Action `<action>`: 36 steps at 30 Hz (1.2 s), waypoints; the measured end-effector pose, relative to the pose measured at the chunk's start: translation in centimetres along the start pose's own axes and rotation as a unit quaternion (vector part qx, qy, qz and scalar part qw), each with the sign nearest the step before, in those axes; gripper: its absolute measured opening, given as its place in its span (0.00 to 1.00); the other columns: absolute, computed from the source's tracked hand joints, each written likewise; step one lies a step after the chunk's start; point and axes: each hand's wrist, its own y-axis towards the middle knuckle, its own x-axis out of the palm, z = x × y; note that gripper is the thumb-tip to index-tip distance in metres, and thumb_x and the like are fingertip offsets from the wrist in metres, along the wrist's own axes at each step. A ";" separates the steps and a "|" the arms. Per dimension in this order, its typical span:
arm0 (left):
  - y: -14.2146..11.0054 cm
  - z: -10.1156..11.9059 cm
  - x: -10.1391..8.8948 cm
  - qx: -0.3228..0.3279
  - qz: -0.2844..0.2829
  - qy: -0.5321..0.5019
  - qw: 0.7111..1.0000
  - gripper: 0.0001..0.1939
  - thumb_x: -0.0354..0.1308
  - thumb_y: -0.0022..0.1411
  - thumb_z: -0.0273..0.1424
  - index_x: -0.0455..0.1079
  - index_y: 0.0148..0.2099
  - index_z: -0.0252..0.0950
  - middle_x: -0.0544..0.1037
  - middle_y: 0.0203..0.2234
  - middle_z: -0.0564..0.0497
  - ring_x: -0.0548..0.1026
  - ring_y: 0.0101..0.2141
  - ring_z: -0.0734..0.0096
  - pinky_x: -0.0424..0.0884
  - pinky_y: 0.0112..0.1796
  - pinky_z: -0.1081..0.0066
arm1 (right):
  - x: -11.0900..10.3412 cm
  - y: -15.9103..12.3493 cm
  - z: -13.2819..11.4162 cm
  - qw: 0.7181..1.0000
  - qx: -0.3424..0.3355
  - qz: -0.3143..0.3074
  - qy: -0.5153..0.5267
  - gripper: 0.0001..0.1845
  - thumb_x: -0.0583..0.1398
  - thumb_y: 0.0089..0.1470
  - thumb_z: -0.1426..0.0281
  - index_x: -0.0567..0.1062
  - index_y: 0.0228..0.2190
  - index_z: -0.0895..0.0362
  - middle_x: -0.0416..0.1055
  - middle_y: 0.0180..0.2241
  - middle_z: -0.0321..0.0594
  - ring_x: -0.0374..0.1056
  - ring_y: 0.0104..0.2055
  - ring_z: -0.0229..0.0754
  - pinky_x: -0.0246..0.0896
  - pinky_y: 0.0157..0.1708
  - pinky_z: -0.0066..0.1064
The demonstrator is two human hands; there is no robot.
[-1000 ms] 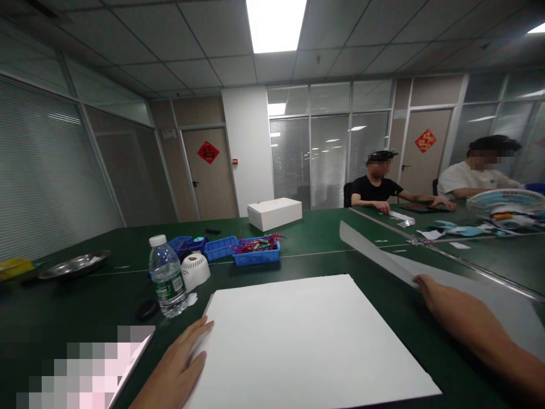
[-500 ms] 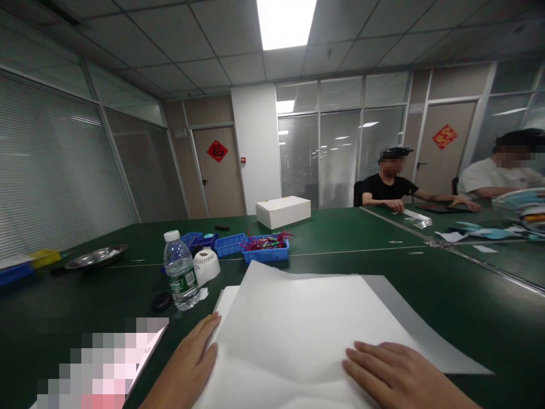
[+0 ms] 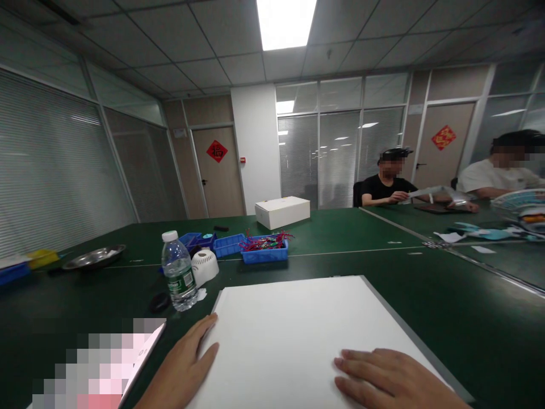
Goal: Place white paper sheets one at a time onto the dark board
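A stack of large white paper sheets (image 3: 298, 324) lies flat on the green table (image 3: 447, 295) in front of me. My left hand (image 3: 187, 366) rests flat at the stack's left edge, fingers spread. My right hand (image 3: 383, 378) lies palm down on the top sheet near its front right, fingers extended. Neither hand grips anything.
A water bottle (image 3: 177, 271), a white round device (image 3: 204, 266) and a black cap (image 3: 159, 301) stand left of the paper. Blue bins (image 3: 264, 250), a white box (image 3: 282, 212) and a metal dish (image 3: 94, 257) sit farther back. Two people sit at the far right.
My right hand carried a sheet from the right side over the stack and pressed it flat; the sheet now lies aligned on top. My left hand stayed at the left edge.
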 end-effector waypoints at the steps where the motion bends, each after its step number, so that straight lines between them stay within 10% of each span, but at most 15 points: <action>1: 0.0 0.0 0.0 0.000 -0.001 0.004 1.000 0.31 0.50 0.63 0.42 0.67 0.63 0.31 0.70 0.62 0.42 0.69 0.61 0.54 0.62 0.63 0.54 | 0.4 -0.8 0.6 1.000 0.021 0.001 -0.006 0.20 0.56 0.64 0.58 0.74 0.54 0.49 0.75 0.52 0.30 0.75 0.48 0.37 0.74 0.40 0.26; 4: 0.1 -0.2 0.1 0.003 -0.002 0.007 1.000 0.31 0.49 0.63 0.42 0.67 0.63 0.32 0.70 0.63 0.43 0.69 0.62 0.55 0.61 0.63 0.55 | 2.3 -4.3 3.1 0.982 0.186 -0.003 -0.032 0.21 0.56 0.62 0.60 0.73 0.55 0.48 0.75 0.52 0.35 0.75 0.48 0.42 0.75 0.45 0.36; 8: 0.1 -0.5 0.2 0.011 0.002 -0.001 1.000 0.30 0.48 0.63 0.38 0.67 0.64 0.31 0.70 0.63 0.44 0.68 0.62 0.56 0.59 0.64 0.56 | 4.8 -8.9 6.6 0.891 0.445 -0.092 -0.009 0.24 0.51 0.64 0.53 0.79 0.49 0.50 0.78 0.47 0.41 0.76 0.47 0.49 0.74 0.46 0.49; 12: -0.1 -0.6 0.0 0.016 0.009 -0.011 1.000 0.30 0.48 0.62 0.37 0.68 0.63 0.32 0.71 0.62 0.45 0.69 0.62 0.57 0.59 0.64 0.56 | 5.3 -10.3 8.0 0.839 0.509 -0.157 0.110 0.29 0.49 0.63 0.49 0.78 0.50 0.50 0.76 0.50 0.40 0.74 0.49 0.48 0.72 0.50 0.47; 28: -0.7 0.1 -0.3 0.042 -0.020 0.000 0.999 0.29 0.49 0.64 0.39 0.68 0.64 0.35 0.68 0.64 0.46 0.64 0.64 0.53 0.57 0.63 0.50 | 4.3 -9.2 6.5 0.855 0.474 -0.133 0.162 0.31 0.51 0.62 0.46 0.74 0.56 0.48 0.69 0.58 0.42 0.65 0.61 0.54 0.58 0.61 0.57; 33: -0.7 -0.4 0.1 0.047 -0.022 0.005 0.999 0.30 0.45 0.68 0.41 0.62 0.68 0.36 0.64 0.67 0.48 0.62 0.65 0.56 0.56 0.64 0.52 | 2.4 -6.5 4.3 0.945 0.260 -0.137 0.145 0.39 0.60 0.55 0.47 0.61 0.64 0.43 0.53 0.67 0.42 0.55 0.66 0.60 0.57 0.60 0.61; 36: -0.7 -0.8 0.4 0.046 -0.015 -0.004 0.999 0.29 0.45 0.69 0.42 0.61 0.68 0.39 0.63 0.67 0.49 0.61 0.66 0.57 0.56 0.64 0.53 | 0.3 -3.8 2.7 0.953 0.136 -0.176 0.207 0.42 0.61 0.55 0.48 0.55 0.66 0.41 0.52 0.66 0.41 0.55 0.65 0.59 0.63 0.56 0.57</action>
